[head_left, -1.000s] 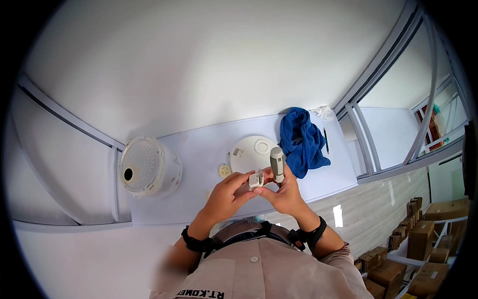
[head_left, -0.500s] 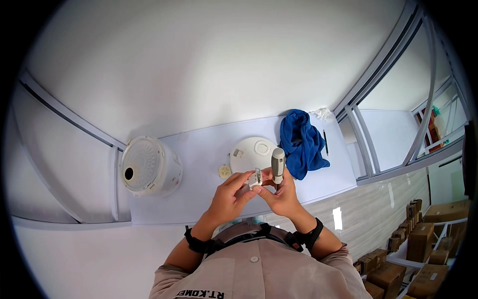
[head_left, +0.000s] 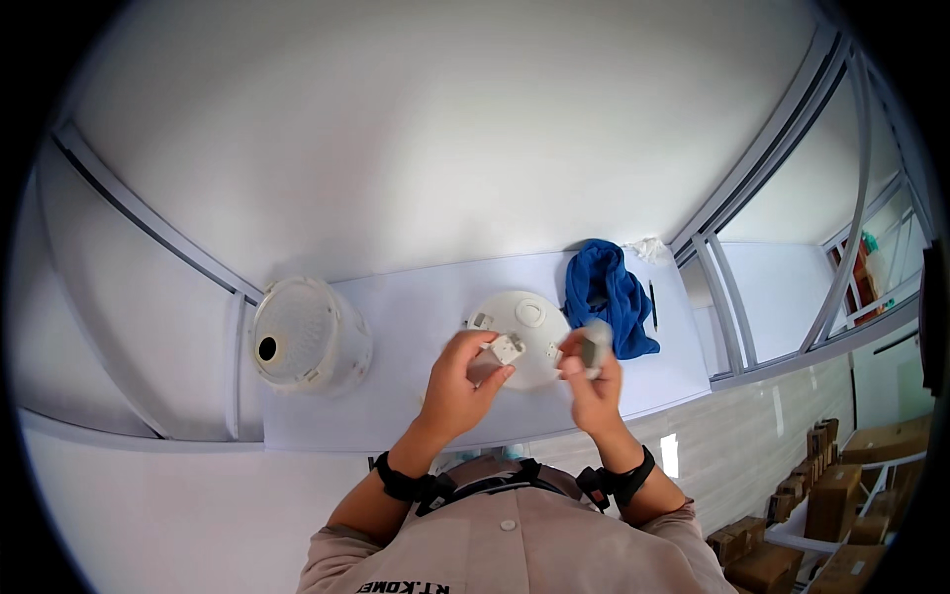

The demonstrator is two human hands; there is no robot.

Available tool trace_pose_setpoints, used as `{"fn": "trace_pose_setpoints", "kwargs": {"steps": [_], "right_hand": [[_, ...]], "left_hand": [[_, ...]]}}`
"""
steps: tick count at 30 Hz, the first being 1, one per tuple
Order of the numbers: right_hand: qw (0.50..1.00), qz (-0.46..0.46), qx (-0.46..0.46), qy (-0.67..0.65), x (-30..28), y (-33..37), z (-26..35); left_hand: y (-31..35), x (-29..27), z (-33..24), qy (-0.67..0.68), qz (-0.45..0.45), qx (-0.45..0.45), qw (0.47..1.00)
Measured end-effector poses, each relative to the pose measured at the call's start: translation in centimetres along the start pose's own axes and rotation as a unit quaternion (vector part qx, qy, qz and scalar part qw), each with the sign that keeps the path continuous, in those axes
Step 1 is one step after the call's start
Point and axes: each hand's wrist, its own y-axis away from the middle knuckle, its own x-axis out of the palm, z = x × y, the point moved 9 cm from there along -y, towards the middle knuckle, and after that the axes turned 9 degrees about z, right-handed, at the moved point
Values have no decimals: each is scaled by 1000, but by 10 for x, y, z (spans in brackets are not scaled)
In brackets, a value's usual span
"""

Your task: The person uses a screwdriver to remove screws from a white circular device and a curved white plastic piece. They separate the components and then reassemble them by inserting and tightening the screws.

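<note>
A small white plastic block-shaped part (head_left: 508,348) is pinched between the thumb and fingers of my left hand (head_left: 459,381). My right hand (head_left: 597,391) is closed around a screwdriver (head_left: 595,346) with a grey and white handle; motion smears it, and its shaft cannot be made out. The two hands are apart. Beneath and beyond them a round white plastic disc (head_left: 539,374), with a raised ring and small fittings on its face, lies on the white table (head_left: 416,307).
A translucent white bucket-like container (head_left: 312,332) with a dark round hole in its top stands at left. On the right are a crumpled blue cloth (head_left: 618,302), a black pen (head_left: 653,305) and crumpled white material (head_left: 650,249). Cardboard boxes (head_left: 831,500) sit on racks at far right.
My hands have moved apart: the right hand has swung right with the screwdriver, away from the white part. The left hand still holds that part. A small yellowish disc is now hidden.
</note>
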Motion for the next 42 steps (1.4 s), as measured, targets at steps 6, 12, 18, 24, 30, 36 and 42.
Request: {"fn": "trace_pose_setpoints", "kwargs": {"steps": [6,12,18,24,30,36,42], "right_hand": [[984,-72,-137,84,-34,10,55],[985,32,-160,59,-11,9,106],[965,88,-187,158,-5,16,135],[973,49,-198,111,-8,18,130],[973,80,-189,110,0,17,123],[977,37,-176,112,-1,20,114],[988,26,-135,68,-4,21,110]], "left_hand": [[-1,4,16,104,-15,-59,993],[-1,10,-7,42,29,75,996],[-2,16,-22,111,40,111,987],[-1,16,-19,83,48,66,993],[-5,16,-25,78,43,109,990],[-5,17,-32,98,47,118,987],[-5,14,-49,70,58,172,981]]}}
